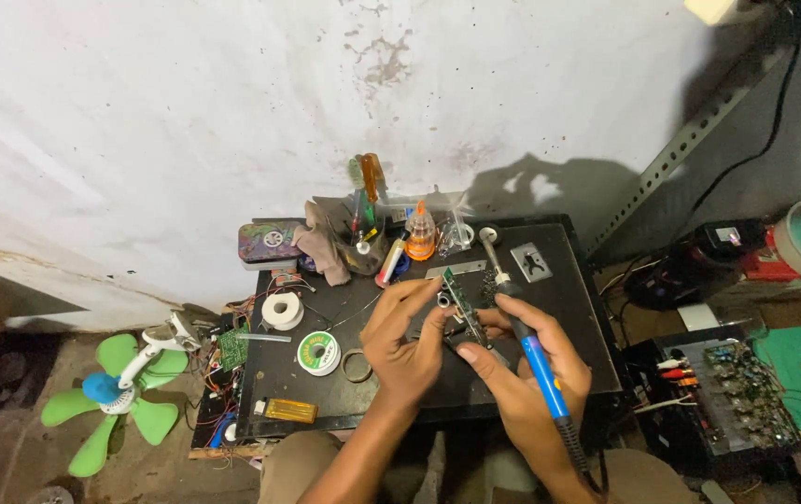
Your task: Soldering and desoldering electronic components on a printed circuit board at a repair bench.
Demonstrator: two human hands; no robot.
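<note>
My left hand (402, 338) holds a narrow green circuit board (462, 301) upright by its edge, thumb and fingers pinching it over the black worktable (580, 308). My right hand (524, 373) also touches the board's lower end and grips a blue-handled soldering iron (539, 362), whose metal tip (491, 250) points away toward the back of the table. The iron's cord runs down past my wrist.
A solder spool (318, 353), a white tape roll (282, 311), a ring (357, 365) and a yellow lighter (288, 410) lie to the left. Screwdrivers, a cloth and an orange bottle (420, 233) crowd the back edge. A green fan (111, 399) lies on the floor left; an open amplifier (732, 387) sits right.
</note>
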